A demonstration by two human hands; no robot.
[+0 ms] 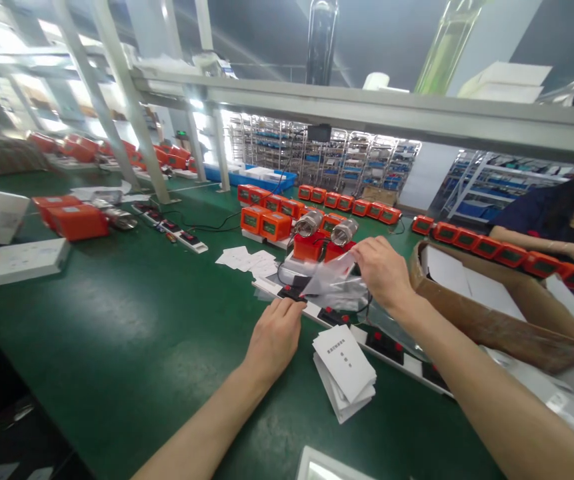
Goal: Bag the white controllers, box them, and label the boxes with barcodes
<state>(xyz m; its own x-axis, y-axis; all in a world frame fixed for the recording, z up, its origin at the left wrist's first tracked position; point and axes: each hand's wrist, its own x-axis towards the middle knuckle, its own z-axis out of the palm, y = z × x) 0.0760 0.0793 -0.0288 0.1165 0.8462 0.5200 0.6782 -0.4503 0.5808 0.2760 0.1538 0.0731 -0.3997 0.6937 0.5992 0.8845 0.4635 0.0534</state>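
Note:
My right hand (384, 273) pinches the upper edge of a clear plastic bag (331, 275), above a heap of similar bags (344, 293). The bag slants down to the left, and its lower corner meets the curled fingertips of my left hand (275, 337), which is closed by the power strip (311, 309); the thumb's grip is partly hidden. In front of my hands lies a stack of white printed booklets (345, 367). Just behind the bags stand orange-red devices (307, 248) with metal cylindrical heads (344, 231).
A cardboard box (497, 333) holding white cartons stands at right. Loose paper slips (247, 260) lie left of the bags. Further left are a white box (21, 261), orange housings (79, 220) and another power strip (169, 228). A person (557, 213) sits at far right.

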